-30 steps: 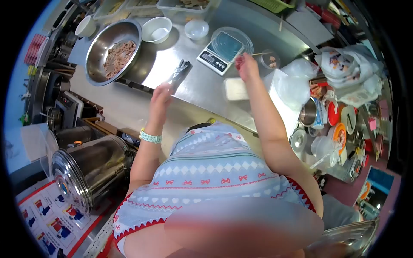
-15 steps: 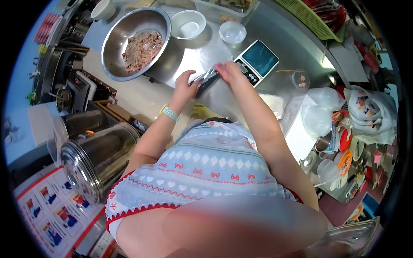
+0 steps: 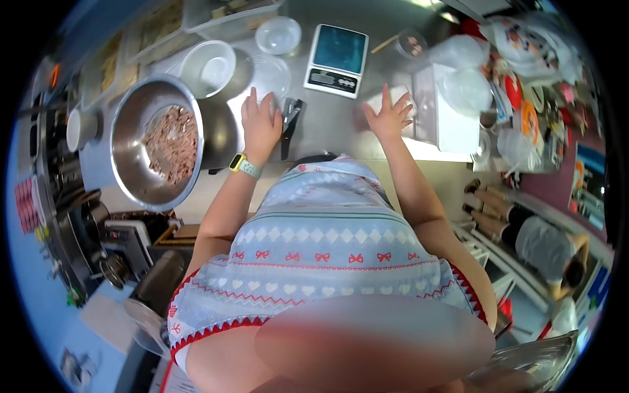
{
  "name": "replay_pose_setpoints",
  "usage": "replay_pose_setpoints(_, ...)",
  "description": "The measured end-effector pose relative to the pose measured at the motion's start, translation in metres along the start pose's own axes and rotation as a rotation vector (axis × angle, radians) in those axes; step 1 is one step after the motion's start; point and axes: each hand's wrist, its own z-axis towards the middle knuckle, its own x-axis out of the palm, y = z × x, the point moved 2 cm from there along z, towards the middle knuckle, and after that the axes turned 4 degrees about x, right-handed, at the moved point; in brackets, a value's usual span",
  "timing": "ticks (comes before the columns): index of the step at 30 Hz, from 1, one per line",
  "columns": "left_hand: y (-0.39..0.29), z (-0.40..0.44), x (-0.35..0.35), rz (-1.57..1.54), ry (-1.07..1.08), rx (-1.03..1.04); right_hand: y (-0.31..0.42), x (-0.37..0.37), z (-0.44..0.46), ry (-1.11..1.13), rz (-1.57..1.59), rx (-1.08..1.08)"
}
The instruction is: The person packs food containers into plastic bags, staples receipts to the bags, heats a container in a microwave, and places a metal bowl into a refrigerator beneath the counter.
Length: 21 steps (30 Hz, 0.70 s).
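Note:
My left hand [image 3: 261, 124] is spread with nothing in it, just left of a black tool [image 3: 291, 124] lying on the steel table [image 3: 321, 134]. A clear round lid [image 3: 274, 73] lies flat beyond its fingertips. My right hand [image 3: 389, 116] has its fingers apart and empty, over or beside a white rectangular item [image 3: 405, 98]; whether they touch is unclear. Between and beyond both hands stands a white scale [image 3: 337, 60] with a bare blue-green top. To the left, a large metal bowl [image 3: 194, 171] holds shredded, brownish-pink food [image 3: 171, 145].
White bowls [image 3: 208, 69] [image 3: 278, 35] and clear food tubs stand at the back left. A small cup [image 3: 411, 44] and a thin stick [image 3: 385, 44] are at the back right. Plastic bags [image 3: 465, 88] and containers crowd the right. Another person [image 3: 544, 245] is at the far right.
The lid has come off the scale onto the table. My left hand has let go of the black tool, and my right hand has moved right, away from it. The view has turned.

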Motion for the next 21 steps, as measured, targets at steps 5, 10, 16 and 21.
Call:
replay_pose_setpoints(5,-0.052,0.005,0.028,-0.514,0.239,0.092,-0.044,0.045,-0.012,-0.004,-0.014,-0.153)
replay_pose_setpoints(10,-0.099,0.009,0.105,-1.719,0.526,-0.805,-0.042,0.008,-0.047,-0.13,0.85,-0.401)
replay_pose_setpoints(16,-0.204,0.016,0.043,-2.159,0.987,-0.697,-0.014,-0.09,-0.111,0.026,0.639,-0.634)
replay_pose_setpoints(21,-0.282,0.008,0.0,-2.052,0.792,-0.332,-0.027,-0.151,-0.13,-0.238,0.795,-0.379)
